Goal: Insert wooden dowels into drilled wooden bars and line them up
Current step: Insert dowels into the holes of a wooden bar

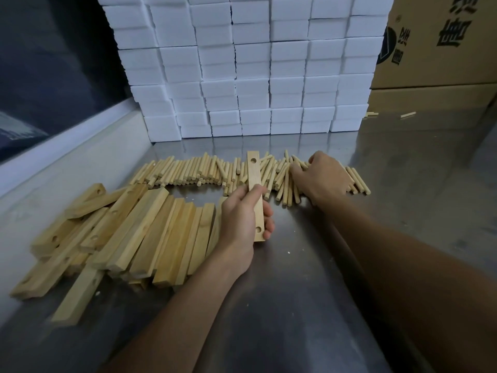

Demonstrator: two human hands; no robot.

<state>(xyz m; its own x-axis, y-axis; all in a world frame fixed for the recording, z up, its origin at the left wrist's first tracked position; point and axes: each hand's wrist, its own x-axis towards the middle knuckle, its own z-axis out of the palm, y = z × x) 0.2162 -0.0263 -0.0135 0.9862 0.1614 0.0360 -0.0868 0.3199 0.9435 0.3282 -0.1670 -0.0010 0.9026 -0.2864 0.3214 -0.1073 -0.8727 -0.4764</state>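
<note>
Drilled bar held ready, dowel being sought

The bar (255,195), long axis pointing away, is clamped in the left hand (242,219); the dowels (204,170) on the counter (309,265) are touched by the right hand (322,176), whose grip cannot be told.

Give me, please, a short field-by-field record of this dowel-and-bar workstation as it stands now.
surface: metal table
left hand: grips one drilled bar lengthwise, a hole near each end, both empty
right hand: rests on the dowel pile, whether it has picked one cannot be told
bar stock: loose heap of wooden bars at left
assembled bars: none visible
backdrop: stacked white boxes, cardboard cartons at right
strays: stray dowels near the cartons
</note>
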